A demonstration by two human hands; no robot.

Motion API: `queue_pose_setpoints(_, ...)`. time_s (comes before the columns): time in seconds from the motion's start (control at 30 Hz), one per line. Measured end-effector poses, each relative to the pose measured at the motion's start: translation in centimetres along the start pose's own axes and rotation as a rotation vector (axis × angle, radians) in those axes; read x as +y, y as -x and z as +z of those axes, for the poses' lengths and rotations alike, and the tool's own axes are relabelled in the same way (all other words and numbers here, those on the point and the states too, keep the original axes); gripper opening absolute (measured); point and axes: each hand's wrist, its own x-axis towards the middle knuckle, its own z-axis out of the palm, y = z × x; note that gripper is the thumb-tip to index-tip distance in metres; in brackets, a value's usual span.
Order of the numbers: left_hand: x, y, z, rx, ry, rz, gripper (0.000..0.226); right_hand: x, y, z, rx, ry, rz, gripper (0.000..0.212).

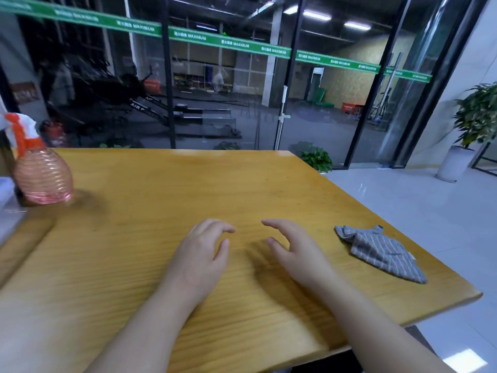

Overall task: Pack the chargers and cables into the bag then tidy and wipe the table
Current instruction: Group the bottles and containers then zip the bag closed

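Note:
Both my hands hover over the middle of the yellow wooden table (166, 189), facing each other a short gap apart. My left hand (200, 254) has loosely curved fingers and holds nothing. My right hand (293, 251) is likewise relaxed and holds nothing. A grey striped cloth (382, 251) lies crumpled on the table to the right of my right hand, near the right edge. A pink spray bottle (40, 173) with an orange and white trigger stands at the far left. No chargers, cables or bag are in view.
The table's right edge runs diagonally past the cloth, with pale tiled floor (419, 211) beyond. A glass wall (242, 90) stands behind the far edge. Potted plants (473, 122) stand on the floor at the right. A white object (5, 189) sits at the left margin.

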Motion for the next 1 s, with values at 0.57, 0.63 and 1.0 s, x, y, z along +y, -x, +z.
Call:
queue_pose_setpoints(0.57,-7.2,3.6,-9.3,0.381,-0.155,-0.204,0.039,-12.9,-6.5,10.7,-0.107,-0.248,-0.178,0.043)
queue_pose_setpoints(0.63,-8.4,3.3,-9.9,0.401,-0.185,-0.22,0.039,-13.6,-7.6,11.9,-0.129,-0.246,-0.168,0.043)
queue_pose_setpoints(1.0,-14.9,0.7,-12.9,0.472,-0.291,-0.29,0.041,-17.0,-14.5,15.6,-0.223,-0.305,-0.075,0.049)
